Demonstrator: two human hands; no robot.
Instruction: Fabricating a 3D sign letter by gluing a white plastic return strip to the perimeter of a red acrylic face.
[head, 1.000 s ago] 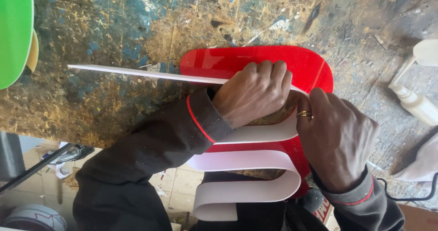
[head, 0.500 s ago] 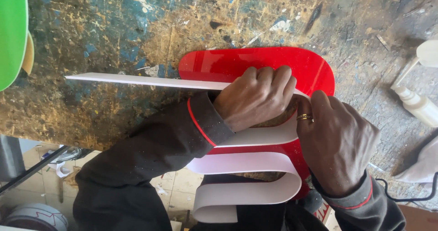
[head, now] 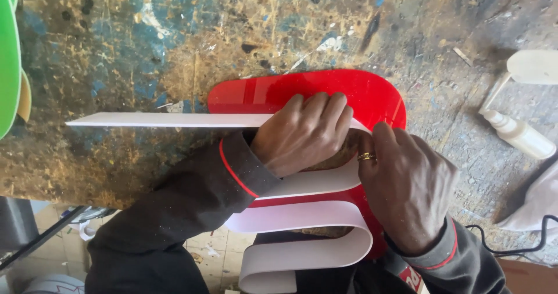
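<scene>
Item: white strip [head: 174, 119], thin and springy by my judgement, best gripped at its bend. It ran edge-up between my hands along the red panel [head: 372, 93]. My left hand [head: 302, 134] curled over it; my right hand [head: 407, 183] pressed its curve.

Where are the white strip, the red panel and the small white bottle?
white strip [head: 168, 119]: head view, on its straight free end left of the hands.
red panel [head: 261, 93]: head view, on the glossy upper left face.
small white bottle [head: 520, 136]: head view, on its body, lying at the right edge.
</scene>
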